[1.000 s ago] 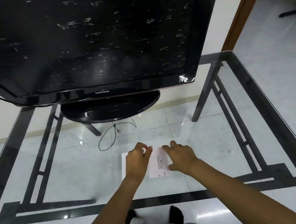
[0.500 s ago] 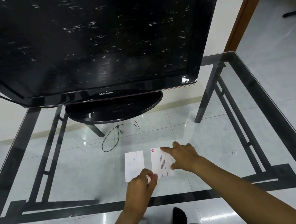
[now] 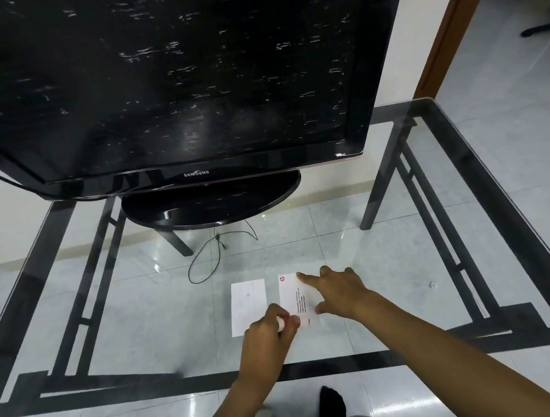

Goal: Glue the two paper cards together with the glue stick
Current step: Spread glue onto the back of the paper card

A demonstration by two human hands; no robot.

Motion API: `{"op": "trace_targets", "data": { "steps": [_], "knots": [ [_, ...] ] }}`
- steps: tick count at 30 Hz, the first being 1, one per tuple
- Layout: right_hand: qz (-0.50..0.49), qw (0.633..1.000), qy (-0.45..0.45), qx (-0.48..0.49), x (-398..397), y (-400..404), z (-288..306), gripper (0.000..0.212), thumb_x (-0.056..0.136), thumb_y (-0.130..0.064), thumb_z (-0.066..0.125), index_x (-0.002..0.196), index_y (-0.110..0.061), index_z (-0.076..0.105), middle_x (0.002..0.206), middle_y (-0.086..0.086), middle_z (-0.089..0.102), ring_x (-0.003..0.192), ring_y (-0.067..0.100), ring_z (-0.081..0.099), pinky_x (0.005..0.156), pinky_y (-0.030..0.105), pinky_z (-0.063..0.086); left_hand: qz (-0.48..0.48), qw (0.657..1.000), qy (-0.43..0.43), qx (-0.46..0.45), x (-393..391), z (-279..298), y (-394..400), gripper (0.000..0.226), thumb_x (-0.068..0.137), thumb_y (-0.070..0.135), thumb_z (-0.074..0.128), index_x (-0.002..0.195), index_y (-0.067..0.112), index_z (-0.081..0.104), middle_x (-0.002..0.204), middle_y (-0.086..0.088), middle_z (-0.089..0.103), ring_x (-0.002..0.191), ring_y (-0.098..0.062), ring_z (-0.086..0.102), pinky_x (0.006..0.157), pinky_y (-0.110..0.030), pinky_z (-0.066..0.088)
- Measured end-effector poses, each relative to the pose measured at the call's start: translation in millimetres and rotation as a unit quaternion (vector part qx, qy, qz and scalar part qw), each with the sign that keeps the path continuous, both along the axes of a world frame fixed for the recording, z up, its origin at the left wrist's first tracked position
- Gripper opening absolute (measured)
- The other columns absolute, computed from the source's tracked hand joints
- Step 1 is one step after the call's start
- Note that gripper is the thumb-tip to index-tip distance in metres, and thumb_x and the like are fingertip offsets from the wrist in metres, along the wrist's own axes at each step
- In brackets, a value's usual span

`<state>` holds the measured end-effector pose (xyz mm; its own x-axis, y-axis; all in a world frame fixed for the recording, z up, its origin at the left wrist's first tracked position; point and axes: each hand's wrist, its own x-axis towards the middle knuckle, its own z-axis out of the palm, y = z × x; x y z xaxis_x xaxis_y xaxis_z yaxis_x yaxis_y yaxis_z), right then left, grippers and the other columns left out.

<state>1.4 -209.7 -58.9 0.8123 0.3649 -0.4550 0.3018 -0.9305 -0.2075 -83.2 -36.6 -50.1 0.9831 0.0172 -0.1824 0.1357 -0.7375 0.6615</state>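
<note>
Two paper cards lie flat on the glass worktop, side by side with a thin gap between them. The plain card is just past the left hand, a bit to its left. The printed card sits under the right hand. The right hand's grip is spread wide, with one finger and the thumb pressing down on the printed card. The left hand's grip is curled tight around the glue stick. Only a small white bit of the glue stick shows. It is at the near left corner of the printed card. A big black TV stands far beyond both hands.
</note>
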Motion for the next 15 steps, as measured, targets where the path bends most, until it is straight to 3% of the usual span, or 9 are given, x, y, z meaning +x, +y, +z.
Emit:
{"op": "trace_targets", "data": {
  "steps": [5,8,10,12,15],
  "knots": [
    [0.004,1.0,0.012,-0.013,2,-1,2,0.079,0.085,-0.037,0.063,0.148,-0.035,0.014,0.119,0.01,0.052,0.1,0.028,0.059,0.094,0.042,0.038,0.036,0.999,-0.003,0.015,-5,-3,17,0.016,0.088,0.036,0.062,0.087,0.027,0.049,0.095,0.0,0.076,0.058,-0.006,0.059,0.051,-0.002,0.041],
    [0.011,1.0,-0.006,-0.022,-2,6,6,0.085,0.084,-0.032,0.064,0.149,-0.032,0.009,0.126,0.012,0.05,0.103,0.029,0.059,0.096,0.043,0.037,0.151,0.983,0.006,-0.105,-5,3,13,0.01,0.091,0.024,0.059,0.083,0.021,0.054,0.096,-0.002,0.074,0.059,-0.009,0.06,0.045,-0.008,0.044],
    [0.026,0.999,-0.029,-0.017,-5,9,10,0.092,0.081,-0.026,0.067,0.149,-0.031,0.005,0.127,0.013,0.05,0.103,0.031,0.059,0.098,0.045,0.035,0.281,0.922,0.057,-0.261,-1,10,16,0.006,0.091,0.021,0.057,0.087,0.018,0.06,0.089,-0.003,0.067,0.064,-0.016,0.058,0.045,-0.017,0.048],
    [0.06,0.996,-0.06,-0.022,-10,13,15,0.091,0.078,-0.025,0.067,0.148,-0.029,0.009,0.126,0.014,0.05,0.102,0.032,0.059,0.098,0.046,0.033,0.352,0.839,0.12,-0.397,3,18,22,0.011,0.091,0.022,0.057,0.092,0.012,0.061,0.061,-0.002,0.053,0.053,-0.016,0.045,0.046,-0.026,0.045],
    [0.078,0.995,-0.064,-0.001,-20,19,20,0.066,0.082,-0.026,0.057,0.141,-0.023,0.028,0.127,0.012,0.05,0.102,0.031,0.059,0.097,0.043,0.033,0.38,0.759,0.166,-0.502,7,28,29,0.012,0.089,0.021,0.055,0.086,0.01,0.059,0.044,0.001,0.03,0.04,-0.012,0.026,0.049,-0.028,0.034]
  ]
}}
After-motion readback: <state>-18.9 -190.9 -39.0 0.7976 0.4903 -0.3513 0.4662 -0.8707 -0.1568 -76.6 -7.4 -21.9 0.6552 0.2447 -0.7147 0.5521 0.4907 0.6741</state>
